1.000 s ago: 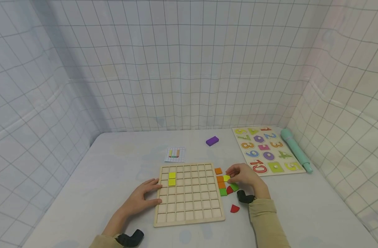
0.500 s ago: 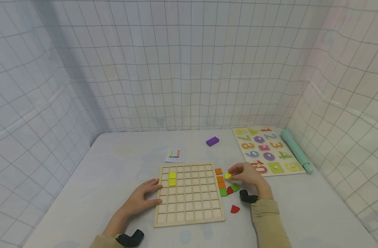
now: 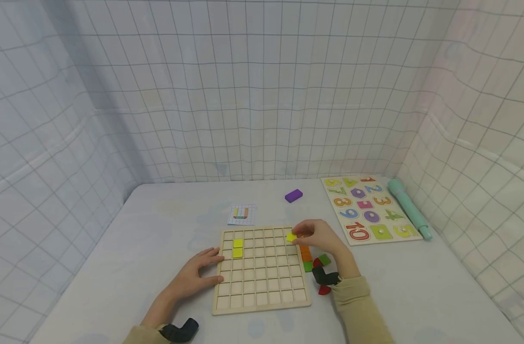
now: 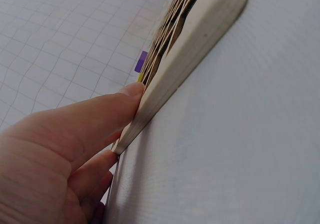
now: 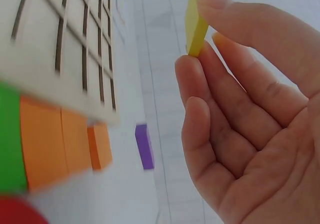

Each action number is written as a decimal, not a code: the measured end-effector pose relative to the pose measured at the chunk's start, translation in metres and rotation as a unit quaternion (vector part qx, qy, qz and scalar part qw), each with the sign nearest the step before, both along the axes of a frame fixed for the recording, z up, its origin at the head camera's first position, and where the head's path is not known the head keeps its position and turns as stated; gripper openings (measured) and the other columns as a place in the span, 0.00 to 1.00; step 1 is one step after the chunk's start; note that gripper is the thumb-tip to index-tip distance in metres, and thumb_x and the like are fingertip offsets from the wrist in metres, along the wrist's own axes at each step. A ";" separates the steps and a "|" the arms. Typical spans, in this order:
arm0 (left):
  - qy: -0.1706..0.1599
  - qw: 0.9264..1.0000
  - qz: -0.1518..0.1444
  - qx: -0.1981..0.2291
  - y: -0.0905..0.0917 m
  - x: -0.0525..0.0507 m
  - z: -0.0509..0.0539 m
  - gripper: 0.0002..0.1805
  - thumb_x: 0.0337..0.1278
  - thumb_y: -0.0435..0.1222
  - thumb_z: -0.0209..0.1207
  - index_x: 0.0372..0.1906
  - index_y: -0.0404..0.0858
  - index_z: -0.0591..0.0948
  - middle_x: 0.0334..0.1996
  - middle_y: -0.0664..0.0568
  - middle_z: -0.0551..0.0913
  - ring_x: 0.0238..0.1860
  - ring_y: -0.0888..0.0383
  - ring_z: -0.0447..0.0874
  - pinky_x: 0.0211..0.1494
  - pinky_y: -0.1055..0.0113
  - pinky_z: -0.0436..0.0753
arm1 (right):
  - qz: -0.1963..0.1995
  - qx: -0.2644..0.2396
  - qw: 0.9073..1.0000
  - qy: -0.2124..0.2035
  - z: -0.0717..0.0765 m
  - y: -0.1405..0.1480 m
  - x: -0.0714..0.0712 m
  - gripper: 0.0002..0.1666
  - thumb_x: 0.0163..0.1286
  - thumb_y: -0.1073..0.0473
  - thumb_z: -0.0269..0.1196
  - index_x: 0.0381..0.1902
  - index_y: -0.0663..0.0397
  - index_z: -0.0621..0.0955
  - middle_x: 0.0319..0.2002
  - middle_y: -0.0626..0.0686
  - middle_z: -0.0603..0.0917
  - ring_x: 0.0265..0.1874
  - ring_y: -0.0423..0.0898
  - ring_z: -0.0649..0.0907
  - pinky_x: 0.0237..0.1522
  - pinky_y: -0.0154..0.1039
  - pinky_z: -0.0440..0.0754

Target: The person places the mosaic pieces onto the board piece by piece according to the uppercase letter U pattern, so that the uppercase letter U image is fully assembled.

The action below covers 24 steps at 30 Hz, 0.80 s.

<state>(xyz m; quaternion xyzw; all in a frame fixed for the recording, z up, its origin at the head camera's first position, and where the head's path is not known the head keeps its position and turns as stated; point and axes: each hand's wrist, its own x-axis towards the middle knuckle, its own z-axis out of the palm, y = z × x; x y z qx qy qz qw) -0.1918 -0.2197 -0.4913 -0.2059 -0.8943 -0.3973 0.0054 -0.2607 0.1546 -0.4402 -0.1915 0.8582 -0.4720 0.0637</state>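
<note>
A wooden grid board (image 3: 262,273) lies on the table, with two yellow tiles (image 3: 238,248) in adjoining cells near its upper left. My left hand (image 3: 195,274) rests at the board's left edge; in the left wrist view its thumb and fingertips (image 4: 113,155) touch the rim. Between thumb and fingertips my right hand (image 3: 322,236) pinches a yellow tile (image 3: 291,237), held above the board's upper right corner. The right wrist view shows this yellow tile (image 5: 195,22) on edge. Beside the board's right edge are orange tiles (image 3: 306,254), green tiles (image 3: 324,260) and red quarter-circle pieces (image 3: 324,290).
A small printed pattern card (image 3: 242,215) lies behind the board. Further back is a purple block (image 3: 294,195). At the right stand out a number puzzle board (image 3: 371,210) and a mint-green stick-like object (image 3: 410,209). Grid-patterned cloth (image 3: 262,95) surrounds the table.
The yellow tile has been lifted from among the loose pieces by my right hand and carried left over the board's upper right corner. My left hand has stayed at the board's edge.
</note>
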 end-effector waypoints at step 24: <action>-0.006 1.000 0.002 -0.001 0.001 -0.001 0.000 0.29 0.47 0.49 0.67 0.56 0.42 0.80 0.65 0.44 0.68 0.68 0.39 0.57 0.64 0.36 0.57 | 0.084 0.007 0.996 -0.016 -0.004 -0.118 0.015 0.15 0.54 0.60 0.72 0.41 0.56 0.83 0.36 0.46 0.84 0.33 0.38 0.80 0.39 0.32 0.80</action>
